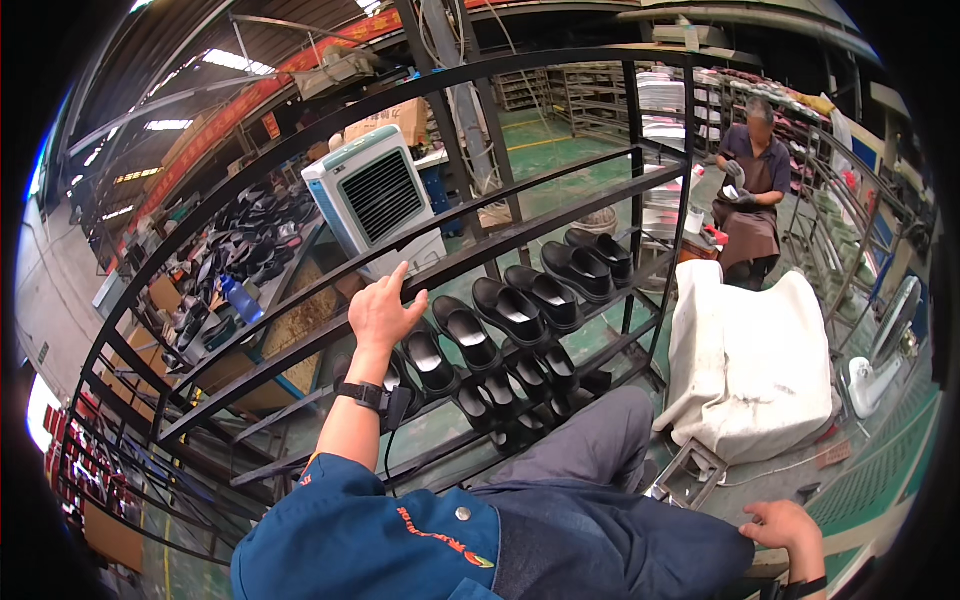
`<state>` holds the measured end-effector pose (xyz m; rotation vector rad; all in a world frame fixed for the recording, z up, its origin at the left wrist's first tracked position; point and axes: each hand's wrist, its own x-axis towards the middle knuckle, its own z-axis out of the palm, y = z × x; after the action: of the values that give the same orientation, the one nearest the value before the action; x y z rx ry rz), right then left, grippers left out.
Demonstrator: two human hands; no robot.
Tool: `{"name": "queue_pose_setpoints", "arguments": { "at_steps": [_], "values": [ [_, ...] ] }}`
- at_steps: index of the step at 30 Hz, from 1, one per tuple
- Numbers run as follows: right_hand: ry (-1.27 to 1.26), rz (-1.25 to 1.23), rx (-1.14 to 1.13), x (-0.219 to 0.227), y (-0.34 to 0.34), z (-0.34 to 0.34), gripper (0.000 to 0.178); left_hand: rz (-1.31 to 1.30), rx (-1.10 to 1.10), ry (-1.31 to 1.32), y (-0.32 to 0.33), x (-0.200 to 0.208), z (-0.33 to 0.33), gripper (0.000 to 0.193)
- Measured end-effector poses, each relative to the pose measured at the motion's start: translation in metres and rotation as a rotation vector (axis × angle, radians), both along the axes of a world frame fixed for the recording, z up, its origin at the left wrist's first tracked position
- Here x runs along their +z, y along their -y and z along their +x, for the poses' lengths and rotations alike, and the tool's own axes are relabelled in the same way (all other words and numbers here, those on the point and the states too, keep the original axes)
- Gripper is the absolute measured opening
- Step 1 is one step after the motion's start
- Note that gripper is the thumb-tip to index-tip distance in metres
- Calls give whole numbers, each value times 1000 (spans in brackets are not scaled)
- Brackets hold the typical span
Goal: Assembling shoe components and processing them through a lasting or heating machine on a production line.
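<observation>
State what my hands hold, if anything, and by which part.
Nothing visible: your left hand is open by the black rack; your right hand is loosely open.

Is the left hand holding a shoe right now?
No, the left hand has thumb and forefinger spread with no shoe in it; the black shoes sit on the rack.

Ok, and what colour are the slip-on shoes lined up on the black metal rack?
The slip-on shoes are black, best seen in the head view.
</observation>
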<state>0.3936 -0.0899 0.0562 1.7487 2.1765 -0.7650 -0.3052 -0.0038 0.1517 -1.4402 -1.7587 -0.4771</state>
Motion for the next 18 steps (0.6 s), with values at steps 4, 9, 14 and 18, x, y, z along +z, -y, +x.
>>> {"name": "queue_pose_setpoints", "arguments": {
  "at_steps": [4,9,14,18],
  "values": [
    [7,-14,-1,-2,0,2,58,9,-3,24,-1,0,4,60],
    [25,-70,-24,9,-2,-7,56,54,-32,10,-2,-4,-1,52],
    [13,-43,-21,3,-2,-1,59,49,-17,49,-4,-2,0,45],
    [17,-69,-27,5,-4,-5,57,36,-12,38,-3,-3,-2,43]
  ]
}}
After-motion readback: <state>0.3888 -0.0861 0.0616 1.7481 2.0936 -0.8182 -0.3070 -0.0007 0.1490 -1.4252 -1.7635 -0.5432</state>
